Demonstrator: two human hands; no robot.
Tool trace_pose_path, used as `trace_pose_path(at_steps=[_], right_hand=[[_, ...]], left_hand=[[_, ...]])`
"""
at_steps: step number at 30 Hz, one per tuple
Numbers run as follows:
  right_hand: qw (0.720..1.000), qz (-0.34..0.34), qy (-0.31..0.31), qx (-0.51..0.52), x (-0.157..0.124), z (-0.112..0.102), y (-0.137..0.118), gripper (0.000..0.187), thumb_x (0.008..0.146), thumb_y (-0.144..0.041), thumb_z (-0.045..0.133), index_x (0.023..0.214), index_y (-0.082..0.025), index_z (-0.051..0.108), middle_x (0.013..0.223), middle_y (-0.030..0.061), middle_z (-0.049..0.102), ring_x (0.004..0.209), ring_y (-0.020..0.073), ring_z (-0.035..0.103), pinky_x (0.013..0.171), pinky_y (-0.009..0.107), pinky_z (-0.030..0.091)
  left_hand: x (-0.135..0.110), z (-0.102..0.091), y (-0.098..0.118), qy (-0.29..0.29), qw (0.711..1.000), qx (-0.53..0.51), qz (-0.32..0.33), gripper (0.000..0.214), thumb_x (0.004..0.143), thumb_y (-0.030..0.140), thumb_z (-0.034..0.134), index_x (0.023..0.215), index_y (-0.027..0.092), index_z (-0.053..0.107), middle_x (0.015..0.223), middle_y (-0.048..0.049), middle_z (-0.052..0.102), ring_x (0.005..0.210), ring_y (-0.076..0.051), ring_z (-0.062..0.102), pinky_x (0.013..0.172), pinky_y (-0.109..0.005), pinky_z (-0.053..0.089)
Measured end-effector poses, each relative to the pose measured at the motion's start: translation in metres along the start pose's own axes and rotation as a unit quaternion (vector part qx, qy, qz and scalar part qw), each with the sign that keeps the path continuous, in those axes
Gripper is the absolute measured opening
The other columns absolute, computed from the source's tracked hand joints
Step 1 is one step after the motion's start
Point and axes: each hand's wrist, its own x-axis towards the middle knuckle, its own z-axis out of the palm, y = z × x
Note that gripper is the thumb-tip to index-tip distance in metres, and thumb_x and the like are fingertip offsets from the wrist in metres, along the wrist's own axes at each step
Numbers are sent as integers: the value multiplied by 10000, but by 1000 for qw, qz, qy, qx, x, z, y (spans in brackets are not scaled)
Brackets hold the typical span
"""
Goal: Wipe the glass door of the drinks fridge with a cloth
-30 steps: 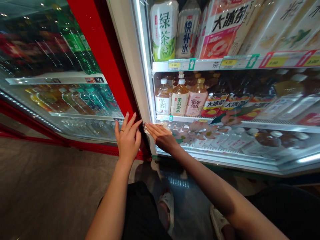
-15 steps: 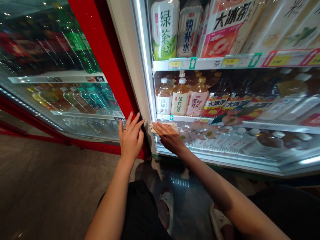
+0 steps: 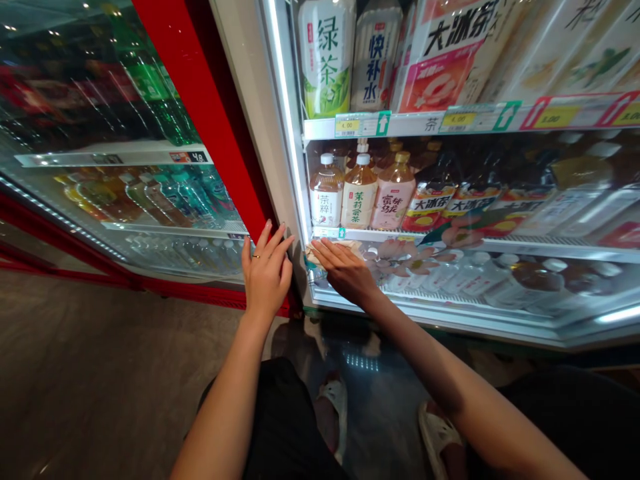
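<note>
A glass-doored drinks cooler (image 3: 245,100) is standing at right, beside a second cooler (image 3: 100,150) at left, with a red post (image 3: 207,133) between them. The left hand (image 3: 267,273) is spreading open, its fingertips touching the door edge (image 3: 295,247) near the post's base. The right hand (image 3: 345,270) is lying flat, fingers nearly together, pressing a pale cloth (image 3: 320,252) against the door glass at the low shelf, just beside the left hand.
</note>
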Motion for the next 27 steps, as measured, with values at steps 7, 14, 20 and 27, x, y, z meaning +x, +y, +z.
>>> trace_pose_path(at_steps=[7, 14, 20, 27], right_hand=[[1000, -20, 0, -5, 6, -3, -2, 712, 966, 42, 415, 1660, -99, 487, 1728, 79, 479, 1618, 219, 460, 1341, 401, 417], [998, 30, 18, 42, -8, -9, 4, 807, 985, 33, 429, 1753, -199, 332, 1763, 55, 410, 1659, 233, 376, 1371, 483, 383], [997, 5, -6, 77, -10, 6, 1, 858, 948, 52, 412, 1761, -197, 301, 1773, 52, 386, 1671, 215, 336, 1392, 472, 342], [997, 44, -16, 64, -23, -9, 9, 851, 999, -34, 439, 1790, -227, 192, 1811, 46, 321, 1704, 248, 264, 1402, 546, 296]], left_hand=[[3, 4, 1, -22, 1000, -16, -13, 407, 1048, 151, 502, 1365, 279, 723, 1593, -72, 655, 1611, -269, 476, 1404, -620, 186], [6, 4, 5, -29, 999, -28, -16, 450, 1014, 128, 498, 1368, 295, 720, 1618, -33, 639, 1642, -264, 426, 1415, -623, 148], [4, 11, 0, -35, 999, -38, -15, 461, 998, 127, 501, 1358, 308, 725, 1615, -26, 642, 1632, -267, 446, 1411, -629, 153], [-4, 15, -3, -39, 998, -50, -1, 469, 1001, 124, 495, 1375, 304, 713, 1616, -31, 641, 1637, -263, 436, 1410, -626, 160]])
